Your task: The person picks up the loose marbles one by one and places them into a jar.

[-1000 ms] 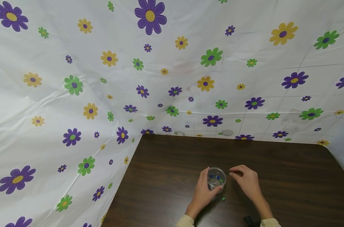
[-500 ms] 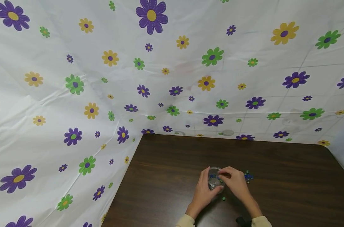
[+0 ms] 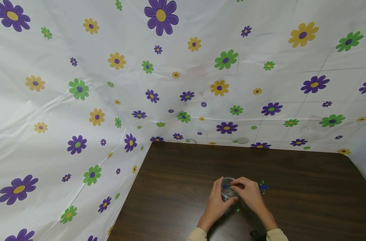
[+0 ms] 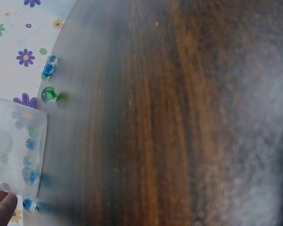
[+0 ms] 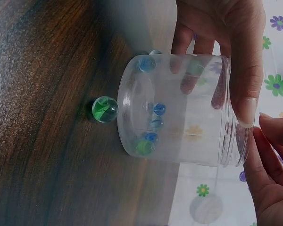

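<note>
A transparent jar with a ridged neck (image 5: 203, 146) is held mouth up on the dark wood-grain tabletop (image 3: 177, 187), nearer the left edge than the right and well in from the far edge. Its wall is gripped by the left hand (image 3: 216, 204), fingers and thumb set on opposite sides. The right hand (image 3: 251, 194) is held at the mouth, thumb and fingertips brought close together; whether anything is pinched cannot be told. Blue and green glass marbles (image 5: 156, 123) are contained at the jar's bottom. A green-swirled marble (image 3: 238, 210) is seen just outside, and a marble cluster (image 3: 263, 187) is placed beside the right hand, toward the right edge.
</note>
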`<state>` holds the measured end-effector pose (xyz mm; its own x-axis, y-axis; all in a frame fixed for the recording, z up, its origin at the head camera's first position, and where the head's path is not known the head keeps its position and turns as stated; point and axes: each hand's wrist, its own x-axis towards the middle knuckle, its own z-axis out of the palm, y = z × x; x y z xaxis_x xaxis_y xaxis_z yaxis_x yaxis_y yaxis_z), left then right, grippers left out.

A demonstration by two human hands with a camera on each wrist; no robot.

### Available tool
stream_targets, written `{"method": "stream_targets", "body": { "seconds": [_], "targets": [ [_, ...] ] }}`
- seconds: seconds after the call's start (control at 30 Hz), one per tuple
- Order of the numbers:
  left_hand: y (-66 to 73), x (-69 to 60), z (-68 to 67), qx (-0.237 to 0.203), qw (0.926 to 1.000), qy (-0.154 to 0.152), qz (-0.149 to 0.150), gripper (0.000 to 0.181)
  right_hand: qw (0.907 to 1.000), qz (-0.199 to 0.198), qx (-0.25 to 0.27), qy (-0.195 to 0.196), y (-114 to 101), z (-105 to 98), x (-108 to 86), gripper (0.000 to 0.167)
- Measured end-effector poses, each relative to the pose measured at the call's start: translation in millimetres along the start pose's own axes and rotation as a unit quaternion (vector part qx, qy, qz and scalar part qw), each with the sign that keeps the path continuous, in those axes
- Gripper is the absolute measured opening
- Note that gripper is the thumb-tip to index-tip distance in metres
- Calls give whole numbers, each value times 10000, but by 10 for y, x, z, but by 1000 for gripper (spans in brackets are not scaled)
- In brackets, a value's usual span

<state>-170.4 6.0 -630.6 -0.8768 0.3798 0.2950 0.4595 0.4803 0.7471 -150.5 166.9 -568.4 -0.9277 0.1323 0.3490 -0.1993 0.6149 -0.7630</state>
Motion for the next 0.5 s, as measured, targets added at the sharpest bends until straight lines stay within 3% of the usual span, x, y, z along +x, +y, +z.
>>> {"method": "stream_targets", "body": {
  "seconds": [0.23,0.5],
  "targets": [
    [2,-2,-2,7,10000,12,-31,84,9998,-124,61,128,-11,8,-8,19],
    [13,-10,-14,-63,10000,15,-26,84,9976,-178,-24,664,22,17,-19,19]
  ]
}}
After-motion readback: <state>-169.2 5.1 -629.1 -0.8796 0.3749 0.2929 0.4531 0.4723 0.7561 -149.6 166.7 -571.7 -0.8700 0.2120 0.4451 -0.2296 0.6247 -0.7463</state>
